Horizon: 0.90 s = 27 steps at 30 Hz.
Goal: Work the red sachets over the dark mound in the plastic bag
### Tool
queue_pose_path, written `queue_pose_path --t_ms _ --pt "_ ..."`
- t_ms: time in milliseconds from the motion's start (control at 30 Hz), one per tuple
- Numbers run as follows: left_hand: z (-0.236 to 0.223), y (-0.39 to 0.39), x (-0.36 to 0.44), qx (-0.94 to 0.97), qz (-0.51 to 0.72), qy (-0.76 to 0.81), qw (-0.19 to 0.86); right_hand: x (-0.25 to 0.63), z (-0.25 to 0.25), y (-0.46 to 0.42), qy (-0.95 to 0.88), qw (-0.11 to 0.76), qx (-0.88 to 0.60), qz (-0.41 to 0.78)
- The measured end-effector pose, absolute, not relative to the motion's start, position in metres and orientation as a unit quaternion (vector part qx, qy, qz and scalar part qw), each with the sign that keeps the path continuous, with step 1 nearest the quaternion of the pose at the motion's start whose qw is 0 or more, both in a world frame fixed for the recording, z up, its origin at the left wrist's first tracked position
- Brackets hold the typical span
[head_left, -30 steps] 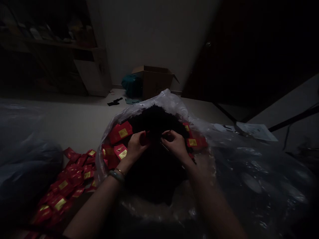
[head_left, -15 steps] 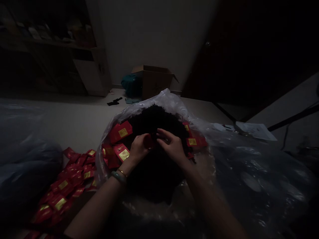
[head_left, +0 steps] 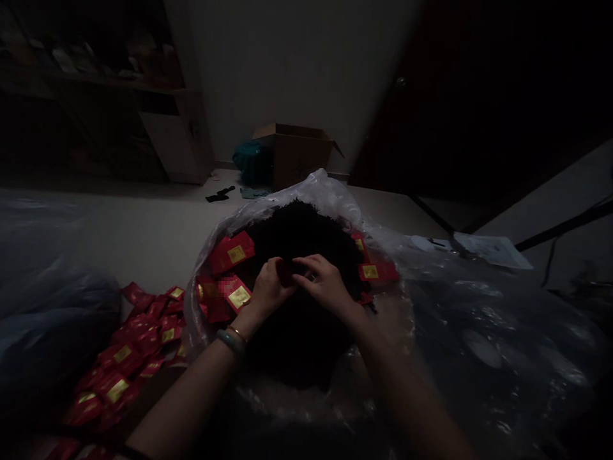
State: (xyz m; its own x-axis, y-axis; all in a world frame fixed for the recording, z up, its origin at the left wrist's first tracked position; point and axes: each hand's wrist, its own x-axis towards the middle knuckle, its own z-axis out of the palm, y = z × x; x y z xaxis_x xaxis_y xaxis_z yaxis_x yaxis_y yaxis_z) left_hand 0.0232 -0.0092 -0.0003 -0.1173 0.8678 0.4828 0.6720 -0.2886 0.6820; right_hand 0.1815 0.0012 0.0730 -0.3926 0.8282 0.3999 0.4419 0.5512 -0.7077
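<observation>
My left hand (head_left: 271, 287), with a bangle at its wrist, is closed around a small red packet (head_left: 286, 273) that shows only as a dark red patch between the fingers. My right hand (head_left: 323, 281) meets it from the other side, its fingertips and thumb closed at the packet's edge. Whether they also pinch something else is too dark to tell. Below both hands lies a heap of loose black, leaf-like material (head_left: 297, 220) in a clear plastic bag (head_left: 325, 185). Red packets with gold labels rest on the heap's left (head_left: 234, 252) and right (head_left: 378, 272) sides.
A pile of similar red packets (head_left: 122, 358) lies at the left, beside a plastic-covered bundle (head_left: 52, 319). Clear plastic sheeting (head_left: 488, 345) spreads to the right. Behind stand an open cardboard box (head_left: 301, 156), a teal bag (head_left: 251, 163) and a cabinet (head_left: 167, 140).
My right hand's fingers have come closer together and moved slightly left and down, onto the packet's edge. The left hand still holds the packet and has shifted a little.
</observation>
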Motion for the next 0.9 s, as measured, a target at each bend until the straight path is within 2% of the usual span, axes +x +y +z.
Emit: queue_pose_path --t_ms 267,433,533,600,800,900 --pt "0.011 -0.009 0.023 0.683 0.456 0.550 0.154 0.185 0.072 0.003 -0.839 0.332 -0.402 0.155" --pt "0.023 -0.007 0.014 0.723 0.393 0.539 0.179 0.187 0.078 0.000 -0.855 0.159 -0.483 0.106" --pt "0.028 -0.005 0.008 0.754 0.342 0.533 0.174 0.189 0.081 -0.002 -0.861 0.075 -0.489 0.118" --pt "0.031 -0.003 0.005 0.759 0.345 0.517 0.193 0.192 0.082 -0.001 -0.872 0.074 -0.461 0.146" --pt "0.039 -0.004 0.002 0.678 0.399 0.513 0.342 0.197 0.085 0.003 -0.872 0.176 -0.432 0.147" --pt "0.039 -0.004 0.003 0.649 0.422 0.506 0.380 0.195 0.085 0.001 -0.873 0.128 -0.454 0.125"
